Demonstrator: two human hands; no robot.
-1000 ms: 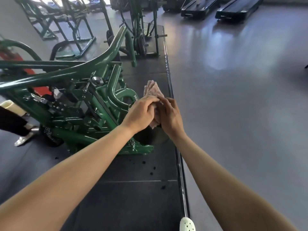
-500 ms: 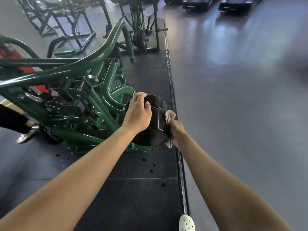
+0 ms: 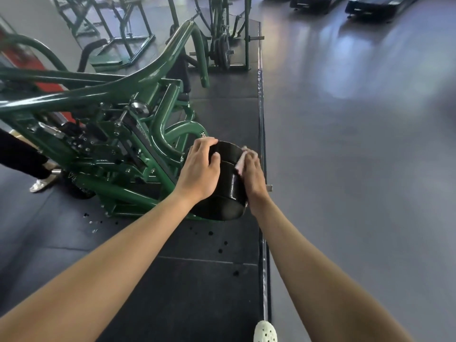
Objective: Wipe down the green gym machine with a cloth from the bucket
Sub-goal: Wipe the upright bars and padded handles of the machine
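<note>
Cloth [image 3: 241,161]: pale pink, bunched, mostly hidden. Only a small fold shows, at the far edge of the right hand [image 3: 254,178], lying between its fingers and the right-hand face of the weight plates [image 3: 228,191].

Right hand: fingers bent close around the cloth, holding it flat against the plates' right face. How much cloth lies under the palm cannot be told.

Left hand [image 3: 199,169]: set on the left side of the plates, fingers curled over their top rim, thumb spread across the rounded black surface toward the right hand. It grips the plates and holds no cloth.

Weight plates: glossy black stack, loaded on the near right end of the green gym machine [image 3: 158,134]. A short metal peg end [image 3: 269,187] shows just right of the right wrist.

Green gym machine: tubular frame with curved arms, standing on a black rubber mat [image 3: 197,292], left of both hands.

Grey floor [image 3: 357,169]: right of the mat's edge.

White perforated shoe [image 3: 265,332]: near edge, at the mat's border.

Another person's dark trouser leg [image 3: 19,154] and silver shoe [image 3: 43,184]: far left.

Second green rack [image 3: 222,45]: far, centre. Treadmills [image 3: 380,4]: far right.
</note>
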